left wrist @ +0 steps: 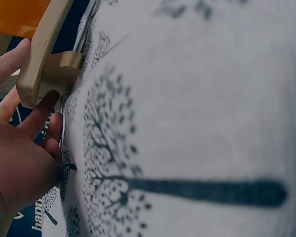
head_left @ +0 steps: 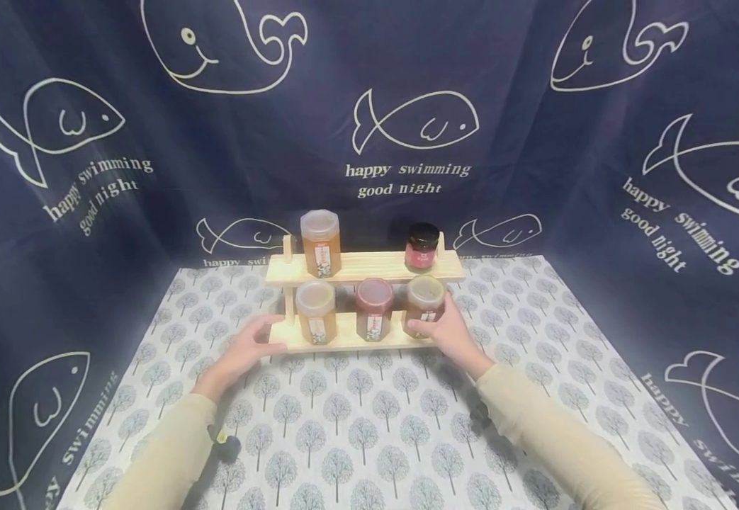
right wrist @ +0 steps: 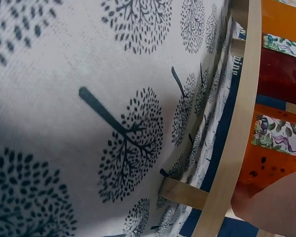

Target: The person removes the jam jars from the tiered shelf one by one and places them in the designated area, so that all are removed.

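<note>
We have both hands on the rack (head_left: 363, 265), centre of the head view, on the tree-print cloth (head_left: 369, 425). Two wooden tiers, five jars loaded.

Progress, as we judge it: jars look placed; the rack stands flat on the cloth, not yet lifted or shifted. What's left appears to be handling the rack itself.

Hands:
- Left hand (head_left: 244, 350) at the lower tier's left end, fingers fairly straight. The left wrist view shows fingertips (left wrist: 12, 57) against the board edge (left wrist: 42, 54), with another finger under it. Touching, no firm curl that we can see.
- Right hand (head_left: 448, 329) at the lower tier's right end, thumb and fingers round the brown jar (head_left: 424, 304). The right wrist view shows only a bit of hand (right wrist: 274, 205) against it.

Containers:
- Top tier: tall amber jar (head_left: 321, 244) on the left, clear lid, honey-like fill; small red jar (head_left: 421, 246) on the right, black lid.
- Lower tier: amber jar (head_left: 315, 312) left, dark red jar (head_left: 373, 308) middle, brown jar right. All lidded, all look full. Labels are unreadable.
- The top tier's middle slot is bare.

Around: navy fish-print curtain (head_left: 88, 212) on three sides.
</note>
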Demonstrator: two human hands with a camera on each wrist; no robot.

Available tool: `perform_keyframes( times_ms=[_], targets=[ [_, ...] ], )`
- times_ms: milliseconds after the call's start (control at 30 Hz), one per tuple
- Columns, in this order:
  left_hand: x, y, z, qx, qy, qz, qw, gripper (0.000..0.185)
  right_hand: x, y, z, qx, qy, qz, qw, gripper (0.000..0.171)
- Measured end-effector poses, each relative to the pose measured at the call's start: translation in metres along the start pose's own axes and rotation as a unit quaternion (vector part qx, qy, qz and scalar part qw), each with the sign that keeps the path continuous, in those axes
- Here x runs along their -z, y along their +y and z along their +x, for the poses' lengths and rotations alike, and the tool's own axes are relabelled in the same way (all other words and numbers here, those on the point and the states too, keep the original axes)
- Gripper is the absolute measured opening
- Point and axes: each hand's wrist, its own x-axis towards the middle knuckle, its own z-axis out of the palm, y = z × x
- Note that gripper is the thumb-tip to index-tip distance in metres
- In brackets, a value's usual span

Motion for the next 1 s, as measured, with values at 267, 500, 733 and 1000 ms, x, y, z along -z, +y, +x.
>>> perform_keyframes(
  times_ms=[267, 500, 733, 1000],
  targets=[
    [0.002, 0.007, -0.001, -0.006, -0.02, 0.026, 0.9994, 0.078, 0.005, 0.003, 0.008, 0.025, -0.002, -0.021, 0.999, 0.074],
    [0.002, 0.004, 0.0, -0.004, -0.036, 0.029, 0.9989, 0.076, 0.008, -0.013, -0.001, 0.009, -0.008, -0.02, 1.0, 0.072],
    [0.0, 0.002, -0.002, 0.016, -0.028, 0.032, 0.999, 0.078, 0.013, 0.004, 0.0, 0.013, -0.003, -0.025, 1.0, 0.073],
    [-0.001, 0.002, -0.002, 0.002, -0.032, 0.028, 0.9991, 0.077, 0.028, 0.002, 0.0, 0.012, -0.001, -0.029, 0.999, 0.076]
  ],
)
